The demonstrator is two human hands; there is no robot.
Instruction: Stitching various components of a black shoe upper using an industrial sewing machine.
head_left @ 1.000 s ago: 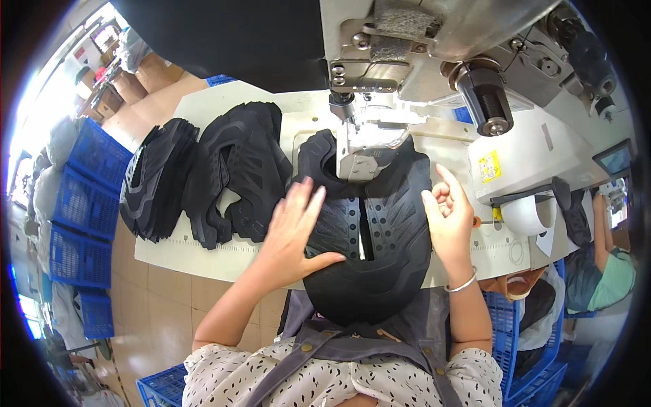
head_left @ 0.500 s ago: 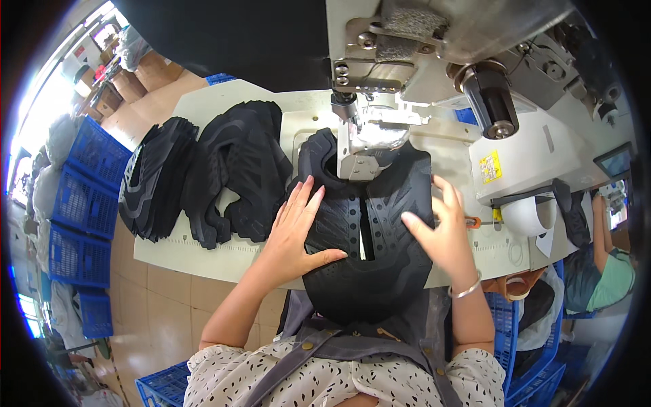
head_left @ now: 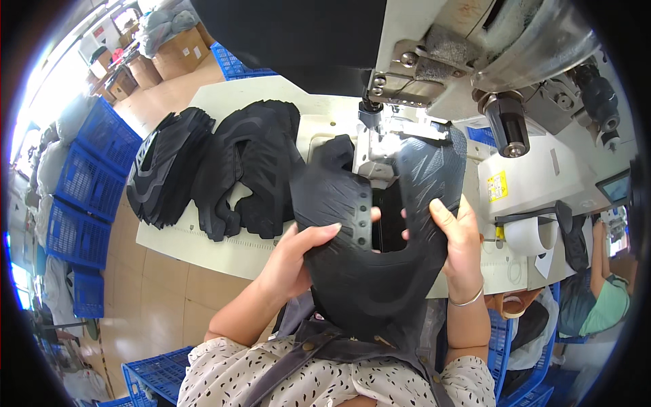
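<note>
1. Blue plastic crates (head_left: 81,203) with open lattice walls stand stacked on the floor at the far left, beside the desk (head_left: 203,244).
2. On the pale, smooth desk lie two heaps of black shoe upper pieces: one fanned stack (head_left: 166,169) at the left edge and a second heap (head_left: 258,163) just beside it. They look soft and have ribbed patterns on the surface.
3. The left hand (head_left: 295,254) grips the left side of a large black shoe upper (head_left: 366,271). The thumb lies on top of the material and the other fingers are under it.
4. The shoe upper is curved like a horseshoe, with fine diagonal grooves and a row of small round holes near its inner edge. It is held above the near edge of the desk, in front of the sewing machine (head_left: 475,61), and its two ends rise toward the needle area.
5. The right hand (head_left: 458,237) clamps the right side of the same piece; a thin bracelet (head_left: 468,298) is on the wrist.
6. The sewing machine is of grey metal with a white body. A white roll of tape (head_left: 525,237) sits at the right.
</note>
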